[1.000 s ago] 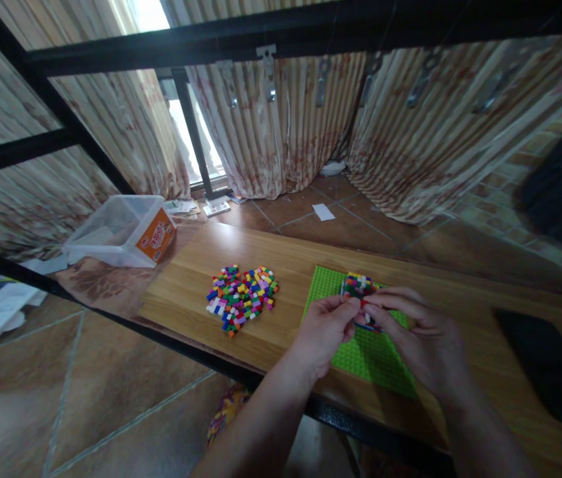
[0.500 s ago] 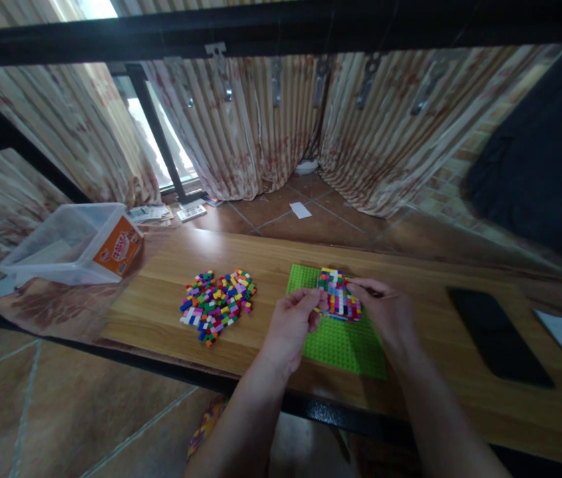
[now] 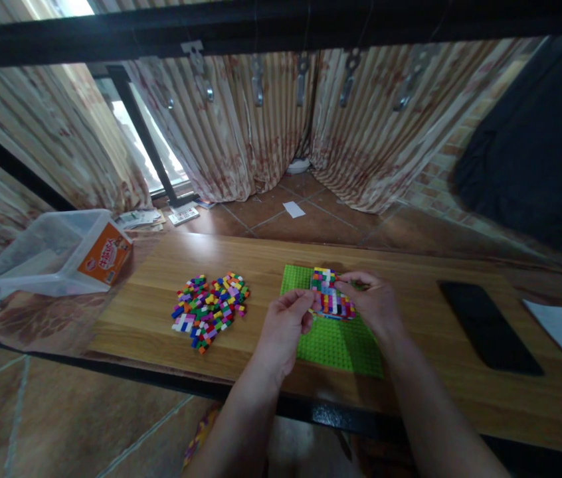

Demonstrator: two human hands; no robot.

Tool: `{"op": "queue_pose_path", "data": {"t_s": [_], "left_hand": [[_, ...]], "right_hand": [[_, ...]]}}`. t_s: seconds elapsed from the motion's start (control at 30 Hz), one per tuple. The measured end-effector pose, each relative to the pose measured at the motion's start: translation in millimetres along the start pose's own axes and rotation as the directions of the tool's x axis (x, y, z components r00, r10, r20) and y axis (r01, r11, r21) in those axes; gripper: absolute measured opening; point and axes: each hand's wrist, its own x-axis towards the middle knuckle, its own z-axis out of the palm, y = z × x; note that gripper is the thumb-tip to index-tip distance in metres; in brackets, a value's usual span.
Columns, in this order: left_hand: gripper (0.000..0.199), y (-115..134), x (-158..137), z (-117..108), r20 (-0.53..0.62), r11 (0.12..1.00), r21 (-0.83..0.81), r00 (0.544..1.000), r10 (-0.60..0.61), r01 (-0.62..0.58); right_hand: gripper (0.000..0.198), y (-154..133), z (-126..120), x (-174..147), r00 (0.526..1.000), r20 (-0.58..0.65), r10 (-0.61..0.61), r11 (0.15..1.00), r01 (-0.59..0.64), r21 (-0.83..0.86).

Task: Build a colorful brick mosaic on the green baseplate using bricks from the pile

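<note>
A block of many-coloured toy bricks (image 3: 331,302) sits over the upper part of a green studded baseplate (image 3: 341,348). Thumb and forefinger of my left hand (image 3: 283,325) are closed at the left edge of the block. At its upper right, my right hand (image 3: 371,302) has thumb and forefinger pinched against the bricks. Whether either hand also holds a single small brick is too small to tell. Loose toy bricks (image 3: 211,309) in mixed colours lie in a pile left of the baseplate.
The wooden table (image 3: 256,259) carries a dark flat slab (image 3: 490,328) on the right, beside white papers (image 3: 560,332). At the far left stands a clear plastic bin (image 3: 56,255) with an orange label. A black bar (image 3: 281,30) with hanging metal hooks crosses overhead.
The whole view has shifted slightly, so the scene sits a little further left. Both hands stay at the block, and the right fingers have moved only a little over it.
</note>
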Motion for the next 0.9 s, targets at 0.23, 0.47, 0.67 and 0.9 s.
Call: {"op": "queue_pose_path", "data": {"t_s": [0.23, 0.47, 0.67, 0.9], "left_hand": [[0.022, 0, 1, -1, 0.009, 1.000, 0.016, 1.000, 0.014, -0.014], [0.024, -1, 0, 0, 0.003, 1.000, 0.022, 1.000, -0.006, 0.006], [0.025, -4, 0, 2, 0.009, 1.000, 0.020, 1.000, -0.022, 0.022], [0.034, -2, 1, 4, 0.000, 0.992, -0.120, 0.999, -0.036, 0.036]], "right_hand": [[0.051, 1, -4, 5, 0.996, 0.021, 0.083, 0.997, -0.083, -0.004], [0.046, -3, -4, 7, 0.977, 0.168, 0.135, 0.974, -0.162, 0.160], [0.044, -4, -5, 13, 0.960, 0.237, 0.149, 0.967, -0.192, 0.169], [0.045, 1, -10, 5, 0.988, 0.111, 0.108, 0.994, -0.111, 0.020]]}}
